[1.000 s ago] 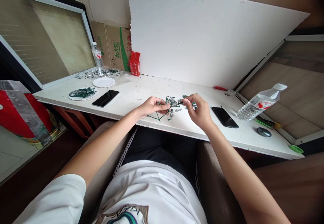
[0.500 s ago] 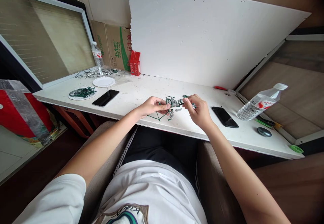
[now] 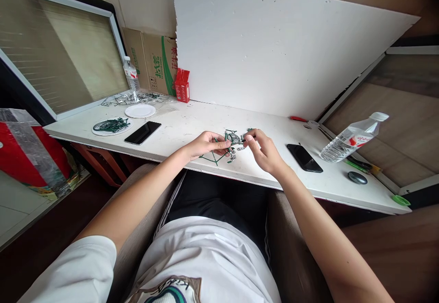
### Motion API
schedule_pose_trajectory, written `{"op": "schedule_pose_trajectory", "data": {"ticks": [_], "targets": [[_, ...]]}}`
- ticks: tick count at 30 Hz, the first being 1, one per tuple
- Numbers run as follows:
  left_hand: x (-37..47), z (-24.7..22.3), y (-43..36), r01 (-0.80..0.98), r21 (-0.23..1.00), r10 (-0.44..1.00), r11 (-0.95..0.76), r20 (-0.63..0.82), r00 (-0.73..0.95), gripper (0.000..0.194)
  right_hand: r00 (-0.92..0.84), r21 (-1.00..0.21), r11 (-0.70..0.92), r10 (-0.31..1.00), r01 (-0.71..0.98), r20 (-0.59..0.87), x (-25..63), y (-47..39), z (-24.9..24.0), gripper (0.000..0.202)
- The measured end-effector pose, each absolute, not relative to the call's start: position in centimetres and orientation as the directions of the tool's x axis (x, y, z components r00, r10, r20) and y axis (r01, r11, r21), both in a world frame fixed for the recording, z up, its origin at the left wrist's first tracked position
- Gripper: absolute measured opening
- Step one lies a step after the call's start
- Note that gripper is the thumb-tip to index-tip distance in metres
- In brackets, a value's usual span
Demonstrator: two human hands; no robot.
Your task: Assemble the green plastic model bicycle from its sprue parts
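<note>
Both hands, left hand (image 3: pixel 206 144) and right hand (image 3: pixel 262 150), pinch a small green model (image 3: pixel 233 137) above the bench (image 3: pixel 192 124); too firm a squeeze could snap its thin parts.

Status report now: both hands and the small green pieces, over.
Left hand pinching the small green-and-grey assembly above the white table. Right hand grip shut on a small green piece beside it. Loose green pieces lie underneath.

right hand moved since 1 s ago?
Yes. The right hand has drawn slightly left, away from the black phone beside it, which has stayed put; its fingertips now sit closer to the green model.
</note>
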State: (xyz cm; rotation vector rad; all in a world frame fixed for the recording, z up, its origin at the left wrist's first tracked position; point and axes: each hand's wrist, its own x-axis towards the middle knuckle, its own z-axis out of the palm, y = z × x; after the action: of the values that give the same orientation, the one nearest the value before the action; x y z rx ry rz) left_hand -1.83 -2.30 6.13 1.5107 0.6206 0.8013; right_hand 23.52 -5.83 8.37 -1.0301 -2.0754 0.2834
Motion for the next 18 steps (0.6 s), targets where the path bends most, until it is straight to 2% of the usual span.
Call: {"op": "schedule_pose_trajectory", "data": {"ticks": [9,18], "targets": [[-1.75,6.11,-2.19,-0.083,0.993,0.786,-0.088,0.121,0.607,0.053,-0.383,-0.548,0.654,0.753,0.522,0.534,23.7,-5.89,8.41,0.033],[-1.56,5.98,-2.27,-0.085,0.993,0.79,-0.081,0.116,0.603,0.053,-0.399,-0.538,0.649,0.758,0.537,0.516,23.81,-5.95,8.68,0.041]]}}
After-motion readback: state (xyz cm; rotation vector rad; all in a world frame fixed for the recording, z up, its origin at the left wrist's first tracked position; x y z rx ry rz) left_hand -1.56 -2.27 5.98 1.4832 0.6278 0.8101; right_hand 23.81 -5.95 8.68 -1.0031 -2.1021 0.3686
